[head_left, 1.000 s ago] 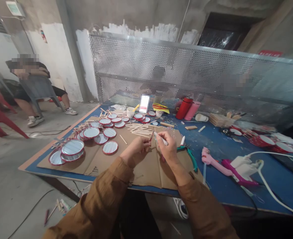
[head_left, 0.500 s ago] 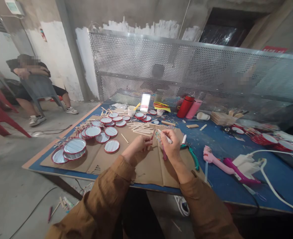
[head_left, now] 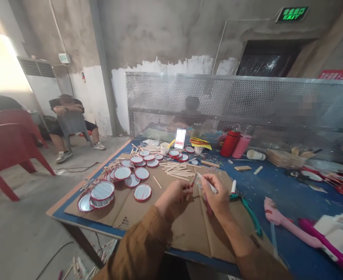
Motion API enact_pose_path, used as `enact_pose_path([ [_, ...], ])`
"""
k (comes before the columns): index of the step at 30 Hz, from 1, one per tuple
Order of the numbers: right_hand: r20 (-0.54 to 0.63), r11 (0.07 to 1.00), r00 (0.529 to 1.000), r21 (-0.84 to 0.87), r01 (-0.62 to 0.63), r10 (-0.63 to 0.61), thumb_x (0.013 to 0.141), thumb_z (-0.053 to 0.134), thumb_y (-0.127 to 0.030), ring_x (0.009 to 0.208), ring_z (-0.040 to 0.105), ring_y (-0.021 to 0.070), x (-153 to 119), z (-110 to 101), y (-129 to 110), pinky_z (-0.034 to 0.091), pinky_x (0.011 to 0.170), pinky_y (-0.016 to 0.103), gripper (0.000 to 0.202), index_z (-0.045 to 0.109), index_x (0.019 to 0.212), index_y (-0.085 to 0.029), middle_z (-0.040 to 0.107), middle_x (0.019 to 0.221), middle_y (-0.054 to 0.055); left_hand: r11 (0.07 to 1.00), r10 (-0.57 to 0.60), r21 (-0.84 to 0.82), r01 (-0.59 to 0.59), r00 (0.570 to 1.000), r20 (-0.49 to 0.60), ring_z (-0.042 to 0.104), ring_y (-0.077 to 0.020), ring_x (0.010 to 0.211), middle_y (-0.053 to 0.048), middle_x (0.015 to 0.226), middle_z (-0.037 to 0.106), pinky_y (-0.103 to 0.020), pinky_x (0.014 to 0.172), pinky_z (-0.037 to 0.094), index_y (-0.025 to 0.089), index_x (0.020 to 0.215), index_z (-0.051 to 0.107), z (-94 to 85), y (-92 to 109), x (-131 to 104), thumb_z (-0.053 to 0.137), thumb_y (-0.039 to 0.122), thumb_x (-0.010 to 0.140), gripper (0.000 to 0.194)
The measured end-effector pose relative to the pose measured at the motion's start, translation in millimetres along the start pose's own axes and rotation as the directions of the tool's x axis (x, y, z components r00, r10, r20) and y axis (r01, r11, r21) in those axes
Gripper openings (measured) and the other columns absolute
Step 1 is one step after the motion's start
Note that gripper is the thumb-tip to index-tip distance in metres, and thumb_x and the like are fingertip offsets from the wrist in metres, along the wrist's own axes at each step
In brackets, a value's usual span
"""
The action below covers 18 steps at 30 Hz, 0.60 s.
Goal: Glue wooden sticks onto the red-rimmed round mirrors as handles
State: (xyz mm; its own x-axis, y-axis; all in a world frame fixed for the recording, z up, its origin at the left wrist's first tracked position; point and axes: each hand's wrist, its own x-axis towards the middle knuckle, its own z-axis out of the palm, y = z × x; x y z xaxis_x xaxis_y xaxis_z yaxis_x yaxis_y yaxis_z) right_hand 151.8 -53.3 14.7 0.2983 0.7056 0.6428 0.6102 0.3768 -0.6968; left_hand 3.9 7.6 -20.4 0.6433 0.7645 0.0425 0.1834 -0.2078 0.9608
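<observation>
Over the brown cardboard (head_left: pixel 188 229), my left hand (head_left: pixel 177 195) pinches a small reddish stick (head_left: pixel 194 180). My right hand (head_left: pixel 217 191) is closed on a white marker (head_left: pixel 211 186), its tip pointing toward the stick. Pale wooden sticks (head_left: pixel 177 170) lie in a loose pile beyond my hands, and one lone stick (head_left: pixel 157 182) rests to the left. Round mirror-like discs with red rims (head_left: pixel 142 192) are gathered on the left of the cardboard. A white capped marker (head_left: pixel 233 186) is right of my right hand.
Teal-handled pliers (head_left: pixel 252 217) and a pink glue gun (head_left: pixel 290 227) lie at the right. Red (head_left: pixel 230 143) and pink bottles (head_left: pixel 242 146) stand by the perforated metal screen (head_left: pixel 159 101). A person (head_left: pixel 69 109) sits on a chair at the left, beyond the table.
The view has tilted up and turned left, so the table sits lower and further right and an exit sign shows. Both hands keep their hold on the stick and marker.
</observation>
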Motion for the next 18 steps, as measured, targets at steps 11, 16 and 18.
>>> enact_pose_path([
  [11,-0.034,1.0,0.999,-0.008,0.029,-0.029,0.084,0.055,-0.045,0.056,0.061,0.0172,0.5,-1.6,-1.9,0.05,0.053,0.027,0.025,0.063,0.082,-0.021,0.066,0.066,0.003,0.999,-0.052,-0.004,0.052,0.999,0.001,0.038,-0.007,0.04,0.002,0.051,0.047,-0.023,0.044,0.026,0.017,0.067,0.053,0.9,0.6,1.3,0.054,0.029,0.077,0.016],
  [16,-0.014,0.999,0.999,-0.011,0.037,-0.037,0.084,0.054,-0.043,0.056,0.061,0.0173,1.4,-2.3,-4.0,0.049,0.053,0.027,0.023,0.061,0.08,-0.021,0.066,0.064,0.003,0.998,-0.05,-0.033,0.05,0.999,-0.01,0.038,-0.0065,0.041,0.002,0.051,0.048,-0.023,0.044,0.026,0.017,0.066,0.051,1.6,5.5,-1.8,0.055,0.033,0.077,0.02],
  [18,-0.017,0.999,0.999,-0.022,0.035,-0.035,0.084,0.054,-0.043,0.056,0.061,0.0171,1.6,-2.1,-3.7,0.049,0.053,0.027,0.023,0.061,0.081,-0.021,0.066,0.064,0.003,0.998,-0.053,-0.032,0.053,0.999,-0.007,0.038,-0.0064,0.041,0.003,0.051,0.047,-0.023,0.045,0.027,0.017,0.066,0.05,1.8,8.3,-3.1,0.055,0.034,0.078,0.021],
])
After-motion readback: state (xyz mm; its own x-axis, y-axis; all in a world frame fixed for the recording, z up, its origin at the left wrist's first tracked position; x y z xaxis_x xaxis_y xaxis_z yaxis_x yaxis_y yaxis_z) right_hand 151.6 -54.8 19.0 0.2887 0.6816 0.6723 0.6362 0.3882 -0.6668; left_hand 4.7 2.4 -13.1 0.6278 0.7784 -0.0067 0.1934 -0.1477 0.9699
